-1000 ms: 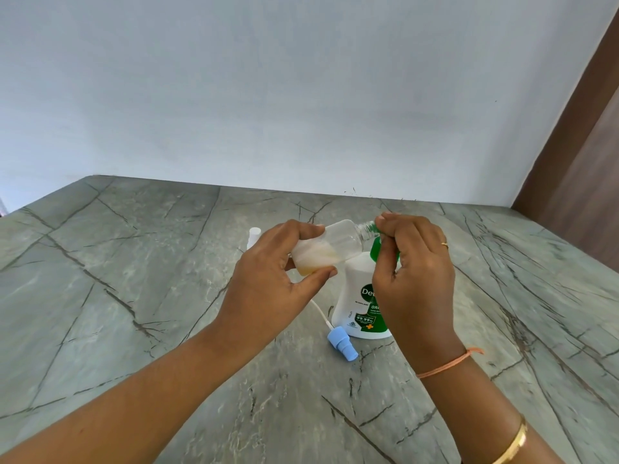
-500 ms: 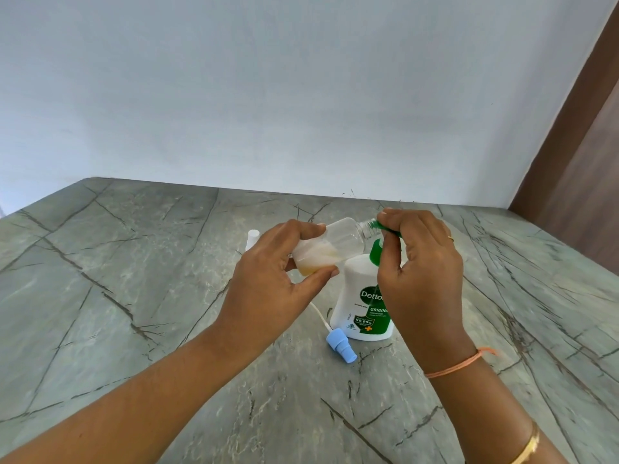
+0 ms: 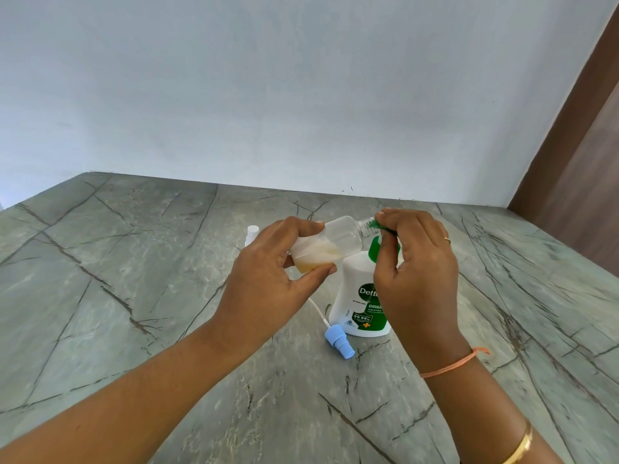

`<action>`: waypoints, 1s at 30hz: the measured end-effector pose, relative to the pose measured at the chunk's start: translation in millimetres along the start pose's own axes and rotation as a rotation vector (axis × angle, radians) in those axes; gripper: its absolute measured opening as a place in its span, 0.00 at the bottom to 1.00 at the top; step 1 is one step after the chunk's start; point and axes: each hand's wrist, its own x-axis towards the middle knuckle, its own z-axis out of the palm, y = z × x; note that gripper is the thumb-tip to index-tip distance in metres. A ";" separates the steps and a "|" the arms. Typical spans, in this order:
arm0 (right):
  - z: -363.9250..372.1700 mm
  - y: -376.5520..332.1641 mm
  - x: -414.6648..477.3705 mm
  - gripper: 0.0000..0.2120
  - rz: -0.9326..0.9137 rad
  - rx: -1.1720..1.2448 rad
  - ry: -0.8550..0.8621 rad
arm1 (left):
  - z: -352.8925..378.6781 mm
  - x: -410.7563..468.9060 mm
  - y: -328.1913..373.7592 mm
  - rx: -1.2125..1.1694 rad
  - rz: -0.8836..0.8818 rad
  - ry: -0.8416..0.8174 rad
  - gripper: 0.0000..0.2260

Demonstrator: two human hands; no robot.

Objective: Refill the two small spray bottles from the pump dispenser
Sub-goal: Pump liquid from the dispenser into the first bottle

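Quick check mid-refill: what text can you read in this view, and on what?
"Dett": pump dispenser label, rest hidden by the right hand.
"ORIGI": just below, also cut off.
"99.99%": green shield lower down.
Remaining fine print: too small to read.
The spray bottle: no text visible.

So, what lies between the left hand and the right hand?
In the head view, the tilted small spray bottle, its neck at the green pump nozzle.

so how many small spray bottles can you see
2: one clear spray bottle tilted in the left hand, one white-capped bottle standing behind that hand, mostly hidden.
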 end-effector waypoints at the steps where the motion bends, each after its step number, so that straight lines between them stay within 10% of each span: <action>1: -1.6 -0.7 2.0 0.10 0.006 0.005 -0.008 | 0.0 0.1 0.5 -0.007 0.001 0.004 0.18; 30: 1.2 0.7 4.6 0.11 0.003 0.032 -0.013 | 3.2 -1.0 0.2 -0.027 -0.063 0.005 0.18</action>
